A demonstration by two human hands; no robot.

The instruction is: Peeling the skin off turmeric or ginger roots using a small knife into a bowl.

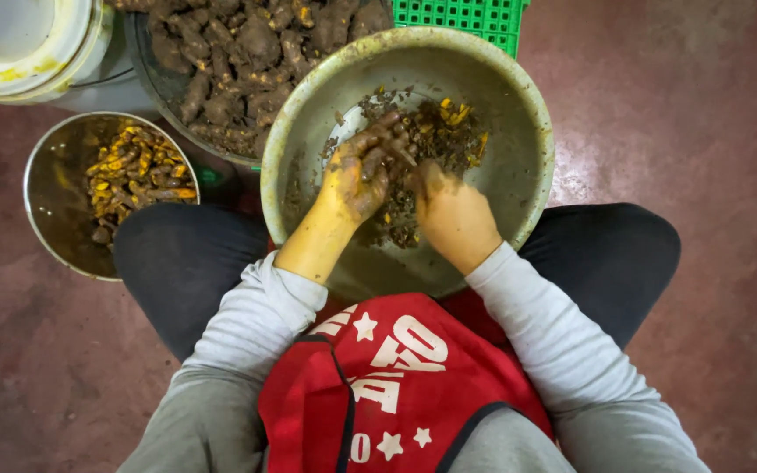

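A large metal bowl (519,96) rests on my lap, holding brown peelings and bits of orange-yellow root (444,131). Both hands are inside it, stained yellow. My left hand (357,175) is closed around a muddy brown root (387,140). My right hand (449,206) is curled right beside it, touching the same root; what it holds is hidden by its fingers.
A smaller metal bowl (54,188) of peeled orange roots (133,171) stands on the red floor at left. Behind it sits a basin of unpeeled muddy roots (247,61), a white bucket (28,44) and a green plastic crate (466,16).
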